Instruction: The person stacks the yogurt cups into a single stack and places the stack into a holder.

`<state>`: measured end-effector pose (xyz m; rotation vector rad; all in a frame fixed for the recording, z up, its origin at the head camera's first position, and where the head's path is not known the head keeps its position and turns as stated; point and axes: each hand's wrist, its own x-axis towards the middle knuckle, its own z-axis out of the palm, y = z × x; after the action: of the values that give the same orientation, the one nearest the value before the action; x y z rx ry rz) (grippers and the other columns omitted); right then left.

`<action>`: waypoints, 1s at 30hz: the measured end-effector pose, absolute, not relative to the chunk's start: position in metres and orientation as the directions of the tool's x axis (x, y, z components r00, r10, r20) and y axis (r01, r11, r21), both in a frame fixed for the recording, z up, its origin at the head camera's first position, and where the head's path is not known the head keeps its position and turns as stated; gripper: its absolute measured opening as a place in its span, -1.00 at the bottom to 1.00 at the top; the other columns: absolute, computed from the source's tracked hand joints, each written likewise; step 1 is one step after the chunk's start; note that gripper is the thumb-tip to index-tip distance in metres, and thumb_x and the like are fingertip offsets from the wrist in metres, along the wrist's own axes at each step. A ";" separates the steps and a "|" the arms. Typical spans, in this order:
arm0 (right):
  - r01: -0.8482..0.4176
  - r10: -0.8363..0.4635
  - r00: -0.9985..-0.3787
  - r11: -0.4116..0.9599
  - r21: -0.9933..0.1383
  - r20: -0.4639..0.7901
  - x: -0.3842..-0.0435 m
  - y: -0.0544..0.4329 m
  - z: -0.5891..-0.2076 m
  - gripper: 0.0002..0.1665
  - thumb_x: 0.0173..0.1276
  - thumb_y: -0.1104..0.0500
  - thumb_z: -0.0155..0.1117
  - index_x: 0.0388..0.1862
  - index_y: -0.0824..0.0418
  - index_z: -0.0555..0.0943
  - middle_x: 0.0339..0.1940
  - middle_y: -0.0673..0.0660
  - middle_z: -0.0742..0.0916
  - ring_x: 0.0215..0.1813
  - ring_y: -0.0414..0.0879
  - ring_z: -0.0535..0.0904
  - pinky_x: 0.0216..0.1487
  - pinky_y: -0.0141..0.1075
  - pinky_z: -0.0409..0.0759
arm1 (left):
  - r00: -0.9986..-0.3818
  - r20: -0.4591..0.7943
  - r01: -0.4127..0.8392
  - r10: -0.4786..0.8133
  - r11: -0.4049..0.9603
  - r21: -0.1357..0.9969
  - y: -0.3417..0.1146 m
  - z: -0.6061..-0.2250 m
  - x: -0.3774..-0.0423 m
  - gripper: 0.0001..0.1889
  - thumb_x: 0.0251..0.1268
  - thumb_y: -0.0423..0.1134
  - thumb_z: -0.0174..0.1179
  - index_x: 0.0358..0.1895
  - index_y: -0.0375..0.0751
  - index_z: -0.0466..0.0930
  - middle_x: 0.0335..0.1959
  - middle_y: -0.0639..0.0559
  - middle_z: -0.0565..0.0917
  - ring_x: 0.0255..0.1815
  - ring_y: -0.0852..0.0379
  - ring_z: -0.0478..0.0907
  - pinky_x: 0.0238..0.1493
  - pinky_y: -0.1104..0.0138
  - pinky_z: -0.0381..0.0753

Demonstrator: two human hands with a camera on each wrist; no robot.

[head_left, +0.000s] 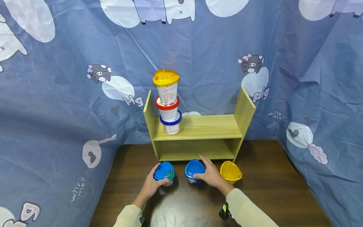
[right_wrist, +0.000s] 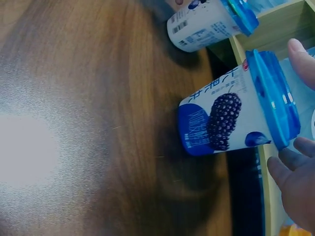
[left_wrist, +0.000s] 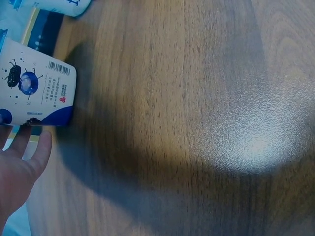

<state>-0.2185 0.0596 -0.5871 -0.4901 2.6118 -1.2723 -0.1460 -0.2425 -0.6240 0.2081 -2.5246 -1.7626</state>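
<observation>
A blue-lidded yogurt cup [head_left: 164,171], white with berry prints, stands on the table at front left. My left hand [head_left: 151,182] holds it, fingers at its left side and thumb across the front; the left wrist view shows fingers against the cup's side [left_wrist: 37,81]. To its right is a second blue-lidded yogurt cup [head_left: 194,169], printed with a blackberry. Around this one my right hand [head_left: 211,174] is spread; the right wrist view shows thumb and fingers [right_wrist: 295,162] on opposite sides of the lid, with gaps. A yellow-lidded cup [head_left: 231,171] stands right of that hand.
Behind the cups stands a small two-level wooden shelf [head_left: 210,126]. At the left of its upper board, a yellow-lidded cup [head_left: 168,90] tops a red-rimmed tub [head_left: 168,112] and a blue-rimmed tub [head_left: 171,127]. A blue printed cloth [head_left: 198,63] hangs round the brown table [head_left: 181,205].
</observation>
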 end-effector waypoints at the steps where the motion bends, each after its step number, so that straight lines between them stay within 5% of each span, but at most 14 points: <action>1: -0.204 -0.379 -0.925 0.573 -0.794 -0.035 -0.219 0.059 -0.589 0.19 0.07 -0.09 0.65 0.59 0.14 0.23 0.52 0.32 0.35 0.42 0.36 0.35 0.32 0.28 0.38 | -0.989 -0.031 -0.078 -0.142 0.338 0.938 -0.242 -0.623 -0.146 -0.06 0.02 -0.19 0.59 0.51 -0.15 0.29 0.36 -0.41 0.43 0.27 -0.38 0.44 0.27 -0.21 0.42; 30: -0.121 -0.394 -0.918 0.371 -0.921 -0.038 -0.221 0.055 -0.620 0.17 0.05 0.11 0.68 0.57 0.18 0.23 0.42 0.44 0.43 0.29 0.44 0.44 0.24 0.29 0.45 | -0.990 -0.027 -0.075 -0.141 0.344 0.936 -0.243 -0.623 -0.145 -0.05 0.01 -0.19 0.59 0.51 -0.16 0.28 0.35 -0.40 0.43 0.27 -0.36 0.44 0.27 -0.20 0.41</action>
<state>-0.2207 0.0552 -0.6202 -0.4583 2.3812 -1.5668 -0.1448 -0.2426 -0.6232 0.2028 -2.5273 -1.7551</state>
